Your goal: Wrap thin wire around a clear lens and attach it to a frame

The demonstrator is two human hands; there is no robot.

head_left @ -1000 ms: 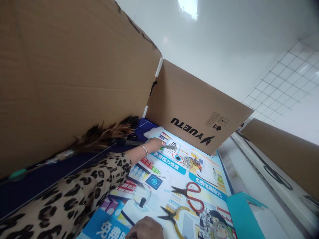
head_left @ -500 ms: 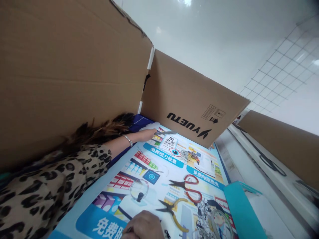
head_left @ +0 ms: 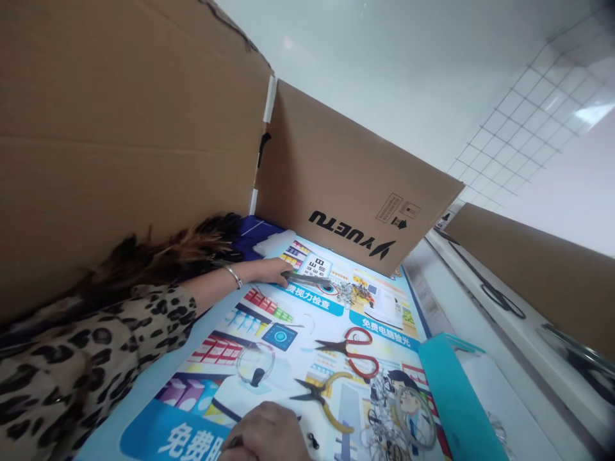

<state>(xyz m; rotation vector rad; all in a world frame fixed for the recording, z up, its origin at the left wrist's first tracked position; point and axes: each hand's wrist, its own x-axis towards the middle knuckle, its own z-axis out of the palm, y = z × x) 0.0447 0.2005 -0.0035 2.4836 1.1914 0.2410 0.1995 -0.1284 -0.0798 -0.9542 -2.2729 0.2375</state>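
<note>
My left hand (head_left: 269,271), at the end of a leopard-print sleeve, is closed on a long thin grey metal tool (head_left: 310,279) whose exact kind I cannot make out. It points right, over the printed eye-chart picture on the poster (head_left: 307,378). At the bottom edge my right hand (head_left: 269,432) is curled closed; what it holds, if anything, is hidden. Beside it lie yellow-handled pliers (head_left: 327,400) and small black pieces (head_left: 313,440). Farther up are red-handled scissors (head_left: 353,351). A coil of clear wire (head_left: 255,363) rests left of the pliers.
Cardboard panels (head_left: 120,128) stand along the left and back (head_left: 355,173). Small metal wire pieces (head_left: 384,410) lie in a pile near a wire coil (head_left: 416,419). A teal folder (head_left: 464,403) borders the right. A brown feathery bundle (head_left: 182,250) lies by the left arm.
My left hand has brought the grey tool lower, from above the eye-chart picture onto its lower part. The whole view has shifted slightly. My right hand remains closed by the pliers.
</note>
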